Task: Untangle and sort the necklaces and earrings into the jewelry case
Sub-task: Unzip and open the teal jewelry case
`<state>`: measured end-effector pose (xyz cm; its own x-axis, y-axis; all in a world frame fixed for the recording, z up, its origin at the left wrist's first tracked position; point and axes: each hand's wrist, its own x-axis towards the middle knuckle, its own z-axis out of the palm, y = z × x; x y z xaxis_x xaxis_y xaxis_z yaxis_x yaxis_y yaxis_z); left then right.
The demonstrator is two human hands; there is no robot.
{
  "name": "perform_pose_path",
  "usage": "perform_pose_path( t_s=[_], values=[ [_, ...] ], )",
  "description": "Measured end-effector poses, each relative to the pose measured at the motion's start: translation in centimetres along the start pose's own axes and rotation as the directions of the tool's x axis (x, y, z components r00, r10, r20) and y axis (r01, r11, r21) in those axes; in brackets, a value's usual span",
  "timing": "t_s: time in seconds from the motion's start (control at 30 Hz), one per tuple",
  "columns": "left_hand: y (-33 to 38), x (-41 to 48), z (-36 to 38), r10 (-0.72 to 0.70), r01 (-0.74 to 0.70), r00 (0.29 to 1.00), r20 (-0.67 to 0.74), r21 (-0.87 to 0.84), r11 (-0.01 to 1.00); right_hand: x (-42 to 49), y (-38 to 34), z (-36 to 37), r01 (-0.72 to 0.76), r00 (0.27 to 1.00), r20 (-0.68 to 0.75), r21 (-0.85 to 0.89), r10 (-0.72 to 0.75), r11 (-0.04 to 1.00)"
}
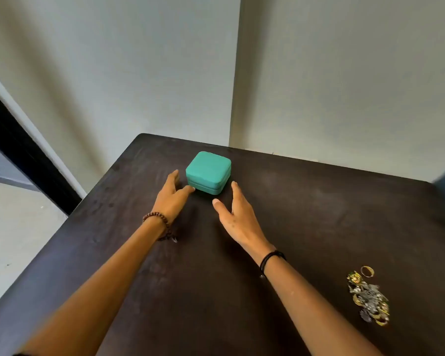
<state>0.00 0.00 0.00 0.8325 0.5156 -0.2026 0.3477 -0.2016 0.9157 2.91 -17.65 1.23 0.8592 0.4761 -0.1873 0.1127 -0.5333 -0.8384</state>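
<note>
Jewelry case (208, 173) looks light, rigid, smooth-sided; take it by opposite walls; left grip (174, 192) splayed, thumb at its corner, holding nothing; right grip (233, 211) spread, empty, just beside.

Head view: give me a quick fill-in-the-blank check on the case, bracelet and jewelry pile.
The teal jewelry case has its lid ____.
The beaded bracelet is on the ____ wrist.
The tangled jewelry pile lies beside the ____ forearm.
Missing words: closed, left, right.
</note>
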Motion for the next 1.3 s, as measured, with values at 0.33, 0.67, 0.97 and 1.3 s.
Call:
perform_pose_path(
  t_s=[0.33,0.67,0.97,1.3],
  values=[
    [-1.6,3.5,1.2,0.208,-0.208,0.978,-0.025,-0.024,0.978,3.7,2.5,3.9,0.238,0.931,-0.202,-0.293,-0.303,0.926],
    [-2.3,2.3,1.6,0.225,-0.223,0.973,-0.055,0.036,0.974,2.8,2.9,4.1,0.264,0.923,-0.228,-0.209,-0.309,0.942],
    [-3.2,-5.4,0.5,0.178,-0.176,0.982,-0.066,0.032,0.984,-4.4,2.5,4.3,0.258,0.952,-0.155,-0.061,-0.265,0.964],
    [-6.2,-16.4,-2.4,0.215,-0.214,0.973,-0.081,0.024,0.977,-13.9,2.2,5.9,0.35,0.933,-0.068,-0.055,-0.353,0.935]
  ],
)
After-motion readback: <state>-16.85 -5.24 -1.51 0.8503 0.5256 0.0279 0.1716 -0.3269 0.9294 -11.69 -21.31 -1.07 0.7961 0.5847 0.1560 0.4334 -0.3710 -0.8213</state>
